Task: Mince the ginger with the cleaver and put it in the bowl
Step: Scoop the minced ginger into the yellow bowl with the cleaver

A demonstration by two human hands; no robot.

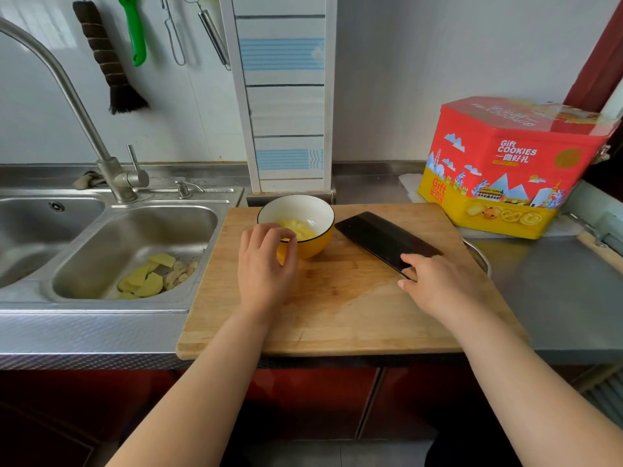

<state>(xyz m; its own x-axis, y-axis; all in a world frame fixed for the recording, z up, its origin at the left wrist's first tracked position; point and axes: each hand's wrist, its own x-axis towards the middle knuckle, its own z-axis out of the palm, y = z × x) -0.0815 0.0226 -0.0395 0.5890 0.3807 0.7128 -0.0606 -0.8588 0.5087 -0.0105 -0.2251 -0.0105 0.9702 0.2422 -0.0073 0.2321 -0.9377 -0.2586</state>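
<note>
A yellow bowl with a white inside stands at the back of the wooden cutting board. Pale minced ginger lies in it. My left hand is at the bowl's near left side, with its fingers curled over the rim and the thumb against the yellow wall. The dark cleaver lies flat on the board to the right of the bowl, blade pointing back left. My right hand covers and grips its handle, which is hidden under the hand.
On the left is a steel double sink holding ginger peels and slices, with a tap behind it. A red and yellow cookie tin stands back right on the steel counter. A metal rim shows at the board's right edge.
</note>
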